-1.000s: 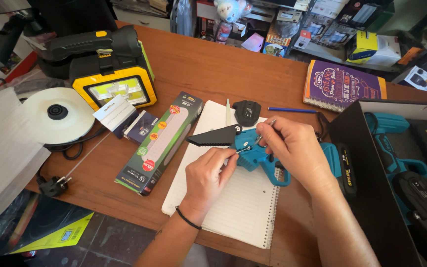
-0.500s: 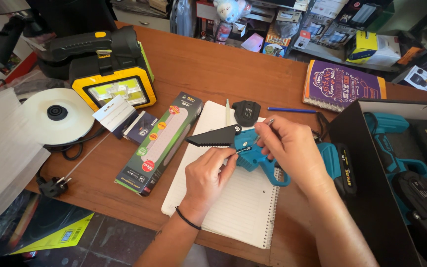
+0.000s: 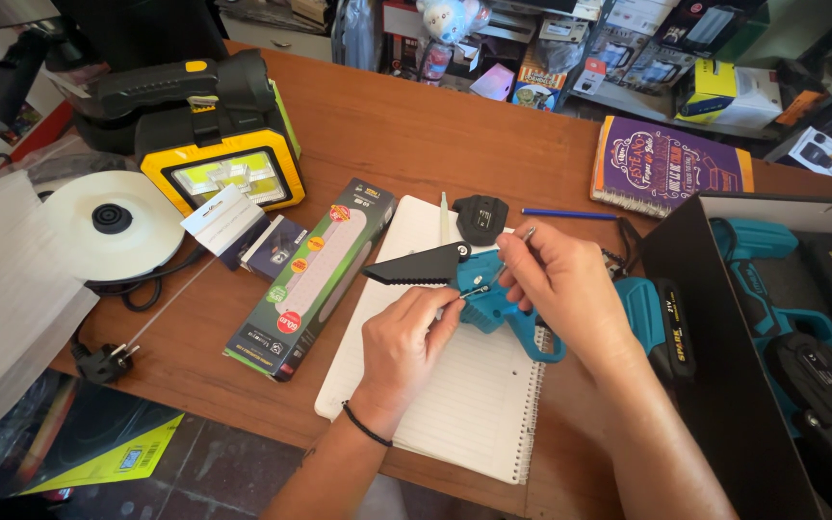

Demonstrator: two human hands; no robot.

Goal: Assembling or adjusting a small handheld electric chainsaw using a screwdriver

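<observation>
A teal cordless cutting tool (image 3: pixel 493 308) with a black toothed blade guard (image 3: pixel 416 268) lies on an open lined spiral notebook (image 3: pixel 455 414). My left hand (image 3: pixel 404 345) pinches a small metal screw (image 3: pixel 474 290) against the tool's teal body. My right hand (image 3: pixel 562 287) rests over the tool's handle and holds a thin metal driver (image 3: pixel 526 235) between its fingertips. The tool's black battery end (image 3: pixel 664 323) sticks out to the right of my wrist. Just behind the tool, a small black cover piece (image 3: pixel 481 217) lies on the notebook.
A yellow and black work lamp (image 3: pixel 214 144), a white tape roll (image 3: pixel 103 226), a long green box (image 3: pixel 310 279) and a plug on its cord (image 3: pixel 103 364) fill the desk's left side. A purple notebook (image 3: pixel 666 159) and blue pen (image 3: pixel 570 214) lie behind. An open black box (image 3: pixel 724 337) holds more teal tools.
</observation>
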